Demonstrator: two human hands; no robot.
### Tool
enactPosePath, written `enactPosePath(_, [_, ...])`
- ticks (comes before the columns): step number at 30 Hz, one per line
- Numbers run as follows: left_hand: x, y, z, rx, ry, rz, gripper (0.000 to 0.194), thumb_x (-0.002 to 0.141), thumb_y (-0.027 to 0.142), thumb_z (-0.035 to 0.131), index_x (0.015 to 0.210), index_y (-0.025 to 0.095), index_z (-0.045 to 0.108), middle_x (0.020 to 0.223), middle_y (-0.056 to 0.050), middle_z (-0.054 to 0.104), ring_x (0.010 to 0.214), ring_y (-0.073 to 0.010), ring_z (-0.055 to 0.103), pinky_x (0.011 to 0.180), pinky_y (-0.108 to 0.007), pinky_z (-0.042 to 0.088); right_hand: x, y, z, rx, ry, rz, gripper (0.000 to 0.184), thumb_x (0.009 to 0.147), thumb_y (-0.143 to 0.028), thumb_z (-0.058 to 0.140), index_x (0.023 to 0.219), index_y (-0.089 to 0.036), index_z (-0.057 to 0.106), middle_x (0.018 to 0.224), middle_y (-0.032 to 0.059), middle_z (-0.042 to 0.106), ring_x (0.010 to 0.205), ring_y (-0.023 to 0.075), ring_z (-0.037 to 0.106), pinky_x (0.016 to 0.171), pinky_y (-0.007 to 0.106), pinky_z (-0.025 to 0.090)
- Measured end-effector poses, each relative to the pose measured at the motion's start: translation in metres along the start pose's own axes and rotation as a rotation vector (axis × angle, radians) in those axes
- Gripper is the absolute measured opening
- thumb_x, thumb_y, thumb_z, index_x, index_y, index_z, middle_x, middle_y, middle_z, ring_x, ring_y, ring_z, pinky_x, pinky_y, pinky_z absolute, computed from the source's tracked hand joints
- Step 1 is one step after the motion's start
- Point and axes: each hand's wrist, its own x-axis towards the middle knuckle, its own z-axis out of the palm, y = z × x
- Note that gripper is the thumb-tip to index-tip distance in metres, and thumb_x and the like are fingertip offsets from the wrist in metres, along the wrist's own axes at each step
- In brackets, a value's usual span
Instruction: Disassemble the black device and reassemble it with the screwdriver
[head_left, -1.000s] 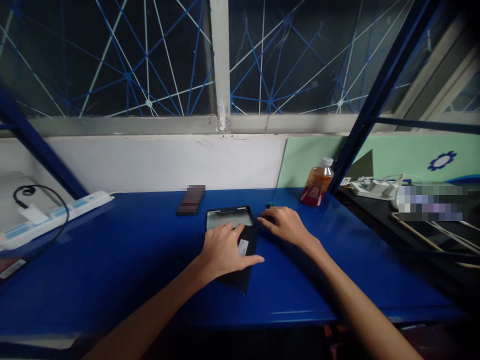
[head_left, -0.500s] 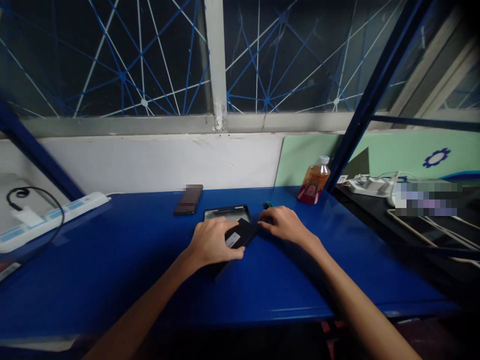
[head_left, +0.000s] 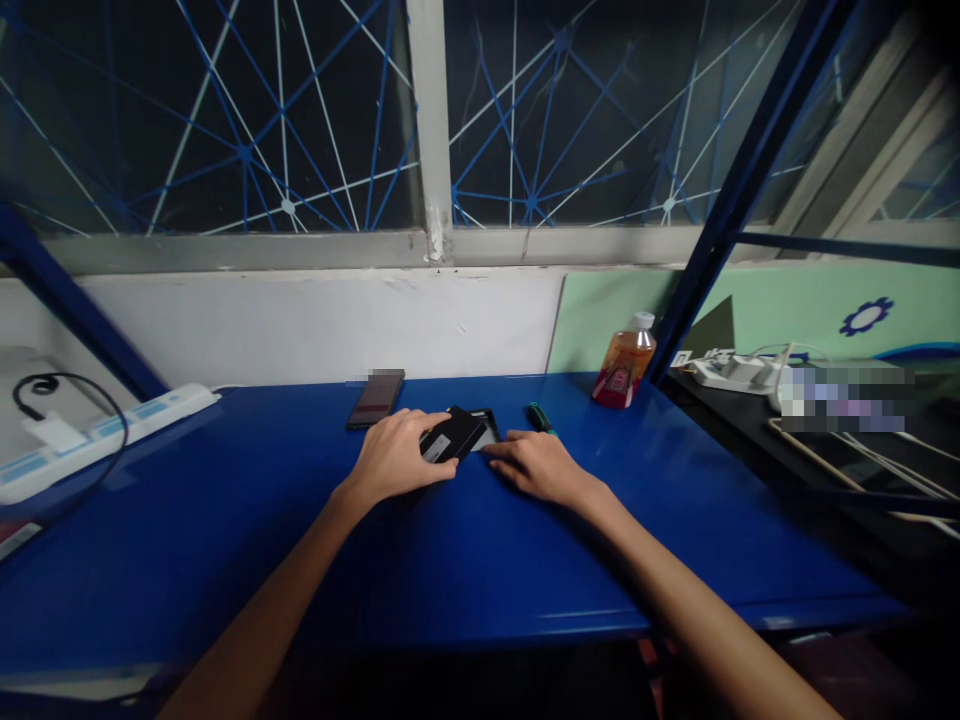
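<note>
Near the centre of the frame, we held a tilted black rectangular panel [head_left: 463,431] between the thumb and fingers of our left hand [head_left: 394,455], partly hiding a shallow black tray [head_left: 489,432] on the blue bench [head_left: 525,560]. Our right hand [head_left: 541,465] had slightly bent fingers at the tray's right side, though we could not tell whether they gripped it.

Two bare forearms [head_left: 262,610], slim bare wrists [head_left: 596,497], uncovered fingers [head_left: 506,452]

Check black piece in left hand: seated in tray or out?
Not seated: left hand holds black piece askew across the tray; contact unclear.
</note>
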Motion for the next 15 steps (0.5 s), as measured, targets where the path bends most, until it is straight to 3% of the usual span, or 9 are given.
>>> enactPosePath(8, [-0.001,0.004,0.007,-0.033,-0.067,0.134,0.055,0.065,0.045,0.067,0.117,0.026,0.066,0.110,-0.006,0.068,0.097,-0.0290,0.059,0.084,-0.042,0.044,0.000,0.004,-0.008,-0.023,-0.049,0.046,0.023,0.091,-0.030,0.053,0.097,-0.028,0.075,0.093,0.0054,0.070,0.080,0.0177,0.064,0.058,0.024,0.033])
enactPosePath(15, [-0.002,0.007,0.009,-0.092,-0.152,0.199,0.056,0.066,0.043,0.068,0.120,0.027,0.065,0.113,-0.007,0.065,0.104,-0.0280,0.056,0.091,-0.041,0.041,0.001,0.014,-0.009,-0.038,-0.011,0.137,0.019,0.085,-0.023,0.057,0.095,-0.024,0.074,0.093,0.0061,0.073,0.086,0.0213,0.066,0.062,0.026,0.037])
